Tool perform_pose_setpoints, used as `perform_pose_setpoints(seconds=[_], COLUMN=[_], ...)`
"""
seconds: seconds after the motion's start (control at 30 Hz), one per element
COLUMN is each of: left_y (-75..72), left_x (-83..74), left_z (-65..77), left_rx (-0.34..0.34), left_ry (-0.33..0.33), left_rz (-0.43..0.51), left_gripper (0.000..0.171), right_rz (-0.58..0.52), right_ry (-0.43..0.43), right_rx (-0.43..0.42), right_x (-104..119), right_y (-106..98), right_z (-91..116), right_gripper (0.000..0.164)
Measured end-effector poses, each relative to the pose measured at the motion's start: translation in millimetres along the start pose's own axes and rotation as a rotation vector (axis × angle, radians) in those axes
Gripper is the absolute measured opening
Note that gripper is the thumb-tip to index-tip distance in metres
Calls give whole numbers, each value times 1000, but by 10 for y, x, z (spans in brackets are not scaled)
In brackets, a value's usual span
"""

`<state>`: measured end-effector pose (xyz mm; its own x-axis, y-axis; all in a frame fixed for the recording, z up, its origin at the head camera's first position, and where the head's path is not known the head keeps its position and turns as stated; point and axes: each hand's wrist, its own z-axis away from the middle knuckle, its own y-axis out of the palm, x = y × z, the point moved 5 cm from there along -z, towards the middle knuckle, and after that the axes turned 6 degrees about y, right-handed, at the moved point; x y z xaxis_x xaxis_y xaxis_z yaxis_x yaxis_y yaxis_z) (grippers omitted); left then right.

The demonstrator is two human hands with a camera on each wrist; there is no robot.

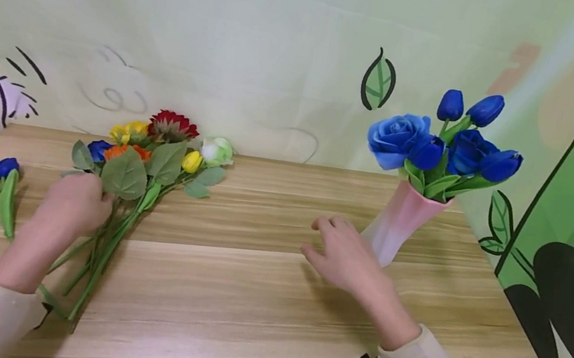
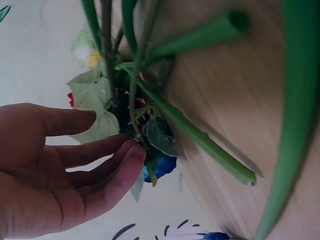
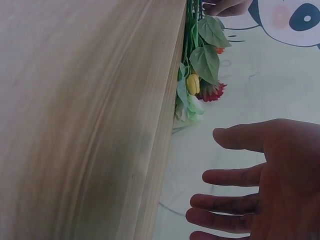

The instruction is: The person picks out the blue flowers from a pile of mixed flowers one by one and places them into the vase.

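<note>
My left hand (image 1: pixel 78 203) is at the pile of artificial flowers lying on the left of the table. In the left wrist view its thumb stands apart from the bent fingers (image 2: pixel 107 167), whose tips meet a thin stem (image 2: pixel 134 107) near a blue flower (image 2: pixel 162 167). Broad leaves (image 1: pixel 125 173) lie beside this hand in the head view. My right hand (image 1: pixel 345 256) hovers over the table just left of the pink and white vase (image 1: pixel 409 220). Its fingers (image 3: pixel 227 202) are spread and hold nothing. Blue roses (image 1: pixel 400 138) and blue tulips (image 1: pixel 486 110) stand in the vase.
The pile also has a red flower (image 1: pixel 172 125), a yellow tulip (image 1: pixel 191 161) and a white-green flower (image 1: pixel 218 151). A lone blue tulip (image 1: pixel 6 168) lies farther left. Behind the wooden table (image 1: pixel 217 314) hangs a printed backdrop (image 1: pixel 284 63).
</note>
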<state>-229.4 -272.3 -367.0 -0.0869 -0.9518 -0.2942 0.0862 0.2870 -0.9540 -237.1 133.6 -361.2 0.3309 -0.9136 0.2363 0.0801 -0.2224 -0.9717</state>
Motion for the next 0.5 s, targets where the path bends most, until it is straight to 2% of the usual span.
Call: perform_pose_setpoints(seconds=[0.3,0.5], left_y=[37,73], left_x=[165,234], left_z=[-26,-34], left_rx=[54,81], left_ry=[-35,-44], left_rz=[3,23], left_gripper=[41,49], right_rz=[4,-1], right_ry=[12,14], right_rx=[12,22], right_x=[-16,-16], right_y=[14,22], right_z=[1,7], right_gripper=[44,44])
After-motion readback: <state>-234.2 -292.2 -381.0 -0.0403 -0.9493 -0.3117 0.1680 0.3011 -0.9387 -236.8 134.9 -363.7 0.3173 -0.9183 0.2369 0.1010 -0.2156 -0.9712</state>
